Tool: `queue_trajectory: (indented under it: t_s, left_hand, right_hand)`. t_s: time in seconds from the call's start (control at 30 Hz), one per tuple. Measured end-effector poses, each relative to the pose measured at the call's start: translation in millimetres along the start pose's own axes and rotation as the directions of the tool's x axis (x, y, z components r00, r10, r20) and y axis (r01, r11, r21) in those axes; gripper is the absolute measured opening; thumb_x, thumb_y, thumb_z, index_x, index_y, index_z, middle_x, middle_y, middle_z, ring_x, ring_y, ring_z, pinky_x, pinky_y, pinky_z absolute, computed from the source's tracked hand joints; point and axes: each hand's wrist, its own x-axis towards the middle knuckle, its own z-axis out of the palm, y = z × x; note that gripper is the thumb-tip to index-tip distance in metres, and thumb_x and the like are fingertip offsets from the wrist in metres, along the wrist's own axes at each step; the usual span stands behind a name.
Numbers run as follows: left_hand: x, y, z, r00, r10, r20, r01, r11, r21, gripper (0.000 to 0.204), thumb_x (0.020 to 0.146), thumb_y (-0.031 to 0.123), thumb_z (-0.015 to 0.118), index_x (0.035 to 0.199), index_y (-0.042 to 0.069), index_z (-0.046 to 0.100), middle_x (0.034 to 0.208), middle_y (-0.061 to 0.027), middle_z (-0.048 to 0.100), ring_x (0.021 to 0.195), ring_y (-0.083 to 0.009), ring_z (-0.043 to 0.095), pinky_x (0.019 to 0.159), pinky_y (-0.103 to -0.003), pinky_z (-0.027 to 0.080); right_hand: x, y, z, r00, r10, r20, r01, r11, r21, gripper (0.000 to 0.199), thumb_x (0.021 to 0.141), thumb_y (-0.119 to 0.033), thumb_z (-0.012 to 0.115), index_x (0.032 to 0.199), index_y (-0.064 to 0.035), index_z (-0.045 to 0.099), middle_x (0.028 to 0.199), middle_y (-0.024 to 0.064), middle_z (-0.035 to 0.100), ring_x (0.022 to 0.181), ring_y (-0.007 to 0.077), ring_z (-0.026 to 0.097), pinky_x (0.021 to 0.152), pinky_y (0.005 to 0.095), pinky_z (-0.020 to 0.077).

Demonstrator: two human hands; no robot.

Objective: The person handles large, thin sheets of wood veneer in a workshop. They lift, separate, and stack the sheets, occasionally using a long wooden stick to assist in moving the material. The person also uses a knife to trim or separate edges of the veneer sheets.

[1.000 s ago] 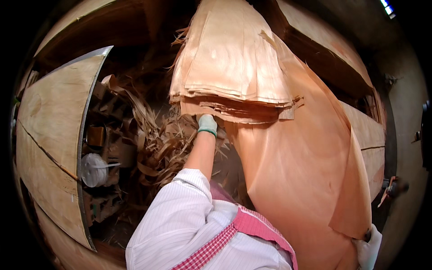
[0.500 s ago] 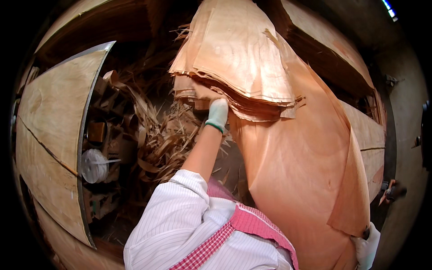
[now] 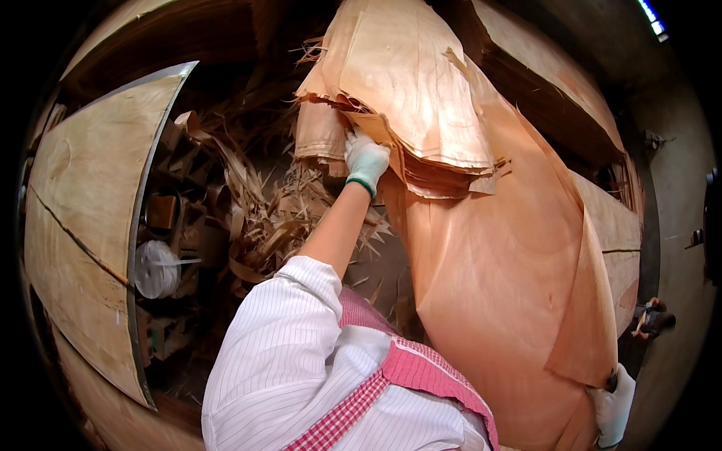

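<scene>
Veneer stack (image 3: 410, 83) bent up at one corner, flat along the rest

At the far left of the frame stands a pale board (image 3: 86, 203) crossed by a dark, curved line. Just beside it, left of centre, sits a roll of whitish strapping (image 3: 158, 269), with a heap of wood scraps (image 3: 274, 214) to its right. In the middle, the gloved left hand (image 3: 367, 159) is up against the near edge of the veneer stack, which fills the upper middle. Its near left corner curls up above the hand, baring a lower layer (image 3: 321, 135); its near right edge lies down on a broad, reddish sheet (image 3: 511, 263).

The handling looks partway along: the left corner is parted, while the right portion of the veneer stack remains to be raised, and the broad sheet is folded over only along its right edge. At the lower right, the gloved right hand (image 3: 615, 413) touches that sheet's edge. The fingertips are partly hidden, so I cannot tell how tightly either grip closes, or on how many layers.
</scene>
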Motion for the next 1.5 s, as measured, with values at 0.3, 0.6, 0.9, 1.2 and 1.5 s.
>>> queue_trajectory:
  t_s: [0.3, 0.6, 0.9, 1.2, 1.5]
  left_hand:
    - [5, -90, 38, 0.992, -0.001, -0.127, -0.075, 0.803, -0.591, 0.085, 0.075, 0.040, 0.077, 0.132, -0.009, 0.037, 0.138, -0.0217, 0.041, 0.123, -0.0317, 0.042, 0.099, -0.037, 0.040]
    - [-29, -60, 54, 0.823, -0.250, 0.509, 0.538, 0.058, -0.841, 0.054, 0.095, 0.044, 0.052, 0.139, 0.014, 0.042, 0.140, -0.0105, 0.042, 0.117, -0.0260, 0.047, 0.092, -0.035, 0.047]
    - [-52, 26, 55, 0.906, -0.380, 0.185, 0.142, -0.137, -0.980, 0.062, 0.092, 0.036, 0.060, 0.135, -0.003, 0.040, 0.133, -0.0110, 0.051, 0.118, -0.0210, 0.049, 0.100, -0.028, 0.037]
    - [-6, -48, 108, 0.716, -0.358, 0.599, 0.303, -0.614, -0.729, 0.031, 0.092, 0.032, 0.047, 0.103, 0.010, 0.067, 0.100, -0.0100, 0.068, 0.093, -0.0292, 0.064, 0.087, -0.043, 0.052]
    - [11, -57, 102, 0.738, -0.443, 0.508, 0.529, -0.088, -0.844, 0.034, 0.090, 0.035, 0.053, 0.107, 0.008, 0.065, 0.101, -0.0114, 0.068, 0.093, -0.0287, 0.063, 0.088, -0.044, 0.050]
  right_hand:
    - [1, 1, 0, 0.999, -0.036, -0.004, 0.036, 0.999, -0.016, 0.026, 0.062, 0.008, 0.066, 0.087, 0.0029, 0.058, 0.068, -0.0001, 0.054, 0.066, 0.0060, 0.045, 0.060, 0.0231, 0.0391]
    - [2, 9, 2, 1.000, -0.017, 0.003, 0.017, 1.000, -0.013, 0.026, 0.062, 0.008, 0.067, 0.086, 0.0023, 0.058, 0.067, -0.0023, 0.051, 0.066, 0.0052, 0.044, 0.059, 0.0227, 0.0383]
    - [3, 14, 7, 0.999, -0.039, -0.009, 0.039, 0.999, 0.003, 0.026, 0.062, 0.008, 0.067, 0.086, 0.0019, 0.059, 0.067, -0.0019, 0.051, 0.066, 0.0052, 0.044, 0.060, 0.0221, 0.0389]
    - [7, 19, 5, 1.000, -0.019, 0.011, 0.019, 1.000, -0.024, 0.027, 0.060, 0.009, 0.066, 0.084, 0.0028, 0.057, 0.066, -0.0022, 0.049, 0.065, 0.0052, 0.041, 0.058, 0.0220, 0.0367]
    - [13, 24, 5, 0.999, -0.046, 0.006, 0.046, 0.997, -0.054, 0.025, 0.062, 0.007, 0.067, 0.085, 0.0029, 0.057, 0.065, -0.0027, 0.049, 0.064, 0.0044, 0.040, 0.055, 0.0226, 0.0360]
